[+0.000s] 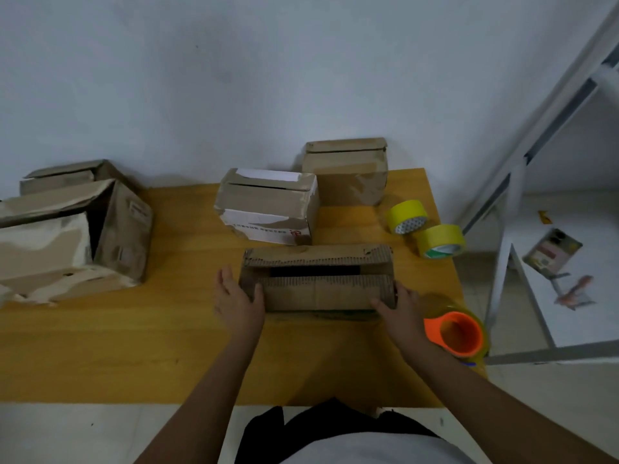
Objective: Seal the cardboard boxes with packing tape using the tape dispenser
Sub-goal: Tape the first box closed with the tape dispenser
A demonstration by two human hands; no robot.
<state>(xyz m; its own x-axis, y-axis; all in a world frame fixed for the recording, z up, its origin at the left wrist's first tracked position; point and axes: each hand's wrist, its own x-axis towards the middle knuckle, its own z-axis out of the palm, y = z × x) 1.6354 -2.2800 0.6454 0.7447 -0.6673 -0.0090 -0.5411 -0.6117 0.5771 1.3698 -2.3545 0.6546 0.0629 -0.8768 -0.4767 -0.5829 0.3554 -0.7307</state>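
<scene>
Head camera looks down on a left hand (238, 300) and right hand (400, 306) pressing, fingers loosely spread, against opposite ends of a brown cardboard box (316, 279) at mid-table, its top flaps parted by a dark gap. An orange tape dispenser (456, 333) sits just beside the right wrist. Two yellow tape rolls (425, 227) lie farther back on the wooden table (134, 346), among other boxes (268, 205).

My left hand (236, 296) and right hand (400, 309) were bare, forearms unsleeved; I wore a white top over dark trousers.
</scene>
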